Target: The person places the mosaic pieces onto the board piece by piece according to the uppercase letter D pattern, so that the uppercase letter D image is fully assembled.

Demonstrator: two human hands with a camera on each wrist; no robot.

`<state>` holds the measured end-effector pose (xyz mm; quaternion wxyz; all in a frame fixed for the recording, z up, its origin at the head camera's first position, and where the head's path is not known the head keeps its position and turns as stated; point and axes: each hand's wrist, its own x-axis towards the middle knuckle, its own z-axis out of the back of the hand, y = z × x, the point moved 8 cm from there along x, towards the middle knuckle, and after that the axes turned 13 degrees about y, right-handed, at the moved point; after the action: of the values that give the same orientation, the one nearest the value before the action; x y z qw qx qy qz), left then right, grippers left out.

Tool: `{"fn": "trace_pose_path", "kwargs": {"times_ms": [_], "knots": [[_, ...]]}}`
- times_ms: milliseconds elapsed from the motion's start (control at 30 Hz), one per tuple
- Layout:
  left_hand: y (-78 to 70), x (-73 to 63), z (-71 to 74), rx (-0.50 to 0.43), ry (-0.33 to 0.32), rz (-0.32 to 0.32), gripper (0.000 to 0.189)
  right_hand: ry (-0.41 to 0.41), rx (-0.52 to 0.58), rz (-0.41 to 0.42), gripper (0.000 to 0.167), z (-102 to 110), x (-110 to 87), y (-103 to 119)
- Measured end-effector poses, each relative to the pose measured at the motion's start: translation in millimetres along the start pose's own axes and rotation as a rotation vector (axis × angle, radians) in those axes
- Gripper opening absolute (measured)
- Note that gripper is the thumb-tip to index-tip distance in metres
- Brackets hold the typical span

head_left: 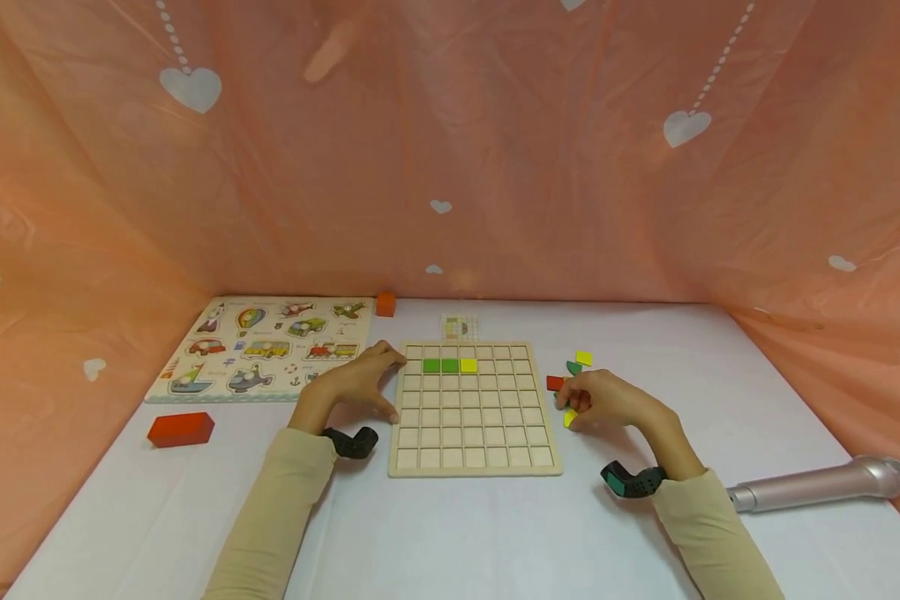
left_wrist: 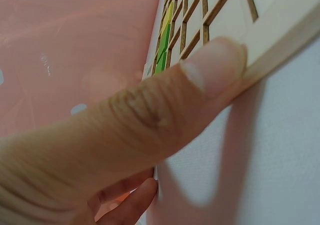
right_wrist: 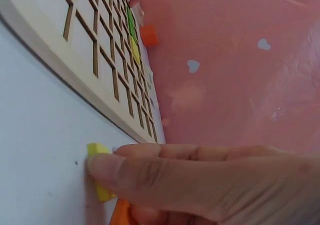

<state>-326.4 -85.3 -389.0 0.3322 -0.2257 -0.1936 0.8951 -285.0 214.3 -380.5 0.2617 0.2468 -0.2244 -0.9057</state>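
Observation:
A pale wooden grid board (head_left: 474, 471) lies on the table, with two green tiles (head_left: 441, 366) and a yellow tile (head_left: 468, 366) in a row of its cells. My left hand (head_left: 354, 382) is spread along the board's left side; its thumb (left_wrist: 217, 65) rests on the rim in the left wrist view. To the board's right, my right hand (head_left: 607, 398) pinches a yellow piece (right_wrist: 102, 195) between thumb and fingers, low over the table. Beside those fingers are a red tile (head_left: 554, 382) and a green piece (head_left: 573, 367), partly hidden. Another yellow tile (head_left: 583, 357) lies farther back.
A picture puzzle board (head_left: 258, 350) with vehicles lies at the left, a red block (head_left: 182, 429) in front of it. An orange block (head_left: 386, 305) and a small pattern card (head_left: 460, 327) are behind the grid. A metallic tube (head_left: 810, 487) lies at right. Pink curtain (head_left: 450, 150) encloses the table.

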Motion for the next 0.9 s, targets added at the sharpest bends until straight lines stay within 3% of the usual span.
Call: {"fn": "trace_pose_path", "kwargs": {"times_ms": [200, 467, 700, 900], "knots": [[-0.6, 0.5, 0.7, -0.002, -0.001, 0.002, 0.088, -0.074, -0.055, 0.003, 0.014, 1.3, 3.1, -3.4], [-1.1, 1.3, 0.6, 0.017, -0.01, -0.021, 0.087, -0.099, -0.063, -0.005, 0.019, 6.6, 1.1, -2.4], [-1.3, 0.3, 0.7, 0.01, -0.008, -0.016, 0.087, -0.245, -0.102, 0.007, 0.015, 20.3, -6.0, -4.0], [-1.0, 0.8, 0.5, 0.01, -0.007, -0.028, 0.087, -0.378, -0.153, 0.047, 0.029, 21.7, -3.7, -11.9]]}}
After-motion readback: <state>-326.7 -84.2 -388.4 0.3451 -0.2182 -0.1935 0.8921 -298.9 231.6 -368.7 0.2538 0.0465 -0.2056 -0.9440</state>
